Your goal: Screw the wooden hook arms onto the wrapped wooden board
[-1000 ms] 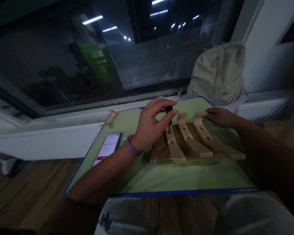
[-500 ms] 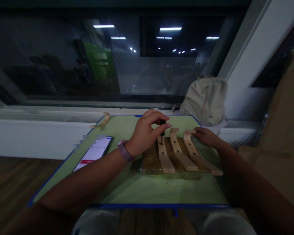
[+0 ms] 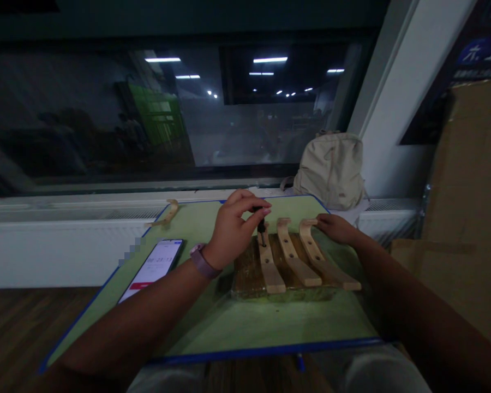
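Note:
My left hand (image 3: 233,232) pinches a short black screwdriver (image 3: 261,221) upright, its tip on the upper end of the leftmost wooden hook (image 3: 267,262). Three curved light wooden hooks lie side by side on a dark wooden board (image 3: 247,273) on the green table (image 3: 237,322). My right hand (image 3: 335,227) rests with curled fingers on the top end of the rightmost hook (image 3: 321,256). The middle hook (image 3: 292,254) lies untouched between them. A purple band sits on my left wrist.
A phone (image 3: 153,267) with a lit screen lies at the table's left. A spare wooden hook (image 3: 166,214) rests at the far left corner. A beige backpack (image 3: 331,169) leans on the sill at the back right. Cardboard (image 3: 470,207) stands to the right.
The view has shifted, tilting up and then right. Both hands stay in place on the hooks, my left fingers turning slightly on the screwdriver.

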Demonstrator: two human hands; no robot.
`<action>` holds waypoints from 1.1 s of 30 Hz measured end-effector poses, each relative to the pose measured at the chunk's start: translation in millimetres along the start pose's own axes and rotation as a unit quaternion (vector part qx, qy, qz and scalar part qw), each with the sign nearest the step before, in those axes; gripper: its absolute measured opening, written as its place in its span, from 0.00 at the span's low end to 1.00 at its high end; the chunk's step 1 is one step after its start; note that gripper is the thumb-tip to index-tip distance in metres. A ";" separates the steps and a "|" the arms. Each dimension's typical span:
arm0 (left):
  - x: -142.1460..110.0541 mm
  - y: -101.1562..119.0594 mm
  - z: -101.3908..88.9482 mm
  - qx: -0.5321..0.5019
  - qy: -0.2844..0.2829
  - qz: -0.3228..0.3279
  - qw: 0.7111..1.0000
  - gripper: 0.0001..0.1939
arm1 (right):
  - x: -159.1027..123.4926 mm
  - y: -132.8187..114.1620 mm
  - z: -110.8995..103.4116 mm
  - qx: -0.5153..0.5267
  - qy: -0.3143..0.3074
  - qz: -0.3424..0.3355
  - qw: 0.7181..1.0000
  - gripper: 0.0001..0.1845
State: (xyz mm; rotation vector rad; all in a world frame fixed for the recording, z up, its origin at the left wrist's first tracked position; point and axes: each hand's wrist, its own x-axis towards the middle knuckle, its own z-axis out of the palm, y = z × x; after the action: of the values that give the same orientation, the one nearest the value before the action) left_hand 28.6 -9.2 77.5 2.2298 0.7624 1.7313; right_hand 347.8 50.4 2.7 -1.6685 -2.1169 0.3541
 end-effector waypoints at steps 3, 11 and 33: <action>-1.8 -3.0 0.0 -0.020 -0.017 -0.005 1.000 0.10 | 1.6 2.8 2.0 -0.001 0.001 0.000 1.000 0.19; -5.4 -1.5 3.7 -0.018 0.000 -0.022 1.000 0.08 | 3.7 7.9 5.7 -0.008 -0.005 0.008 1.000 0.20; -12.4 -5.8 7.0 -0.123 -0.031 -0.087 0.988 0.13 | 5.2 10.2 6.3 -0.021 -0.014 0.008 1.000 0.20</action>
State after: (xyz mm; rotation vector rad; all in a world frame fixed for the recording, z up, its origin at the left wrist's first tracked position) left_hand 31.6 -9.8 62.4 1.9821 0.6678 1.5732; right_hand 352.6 58.3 -6.5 -1.7145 -2.1461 0.3419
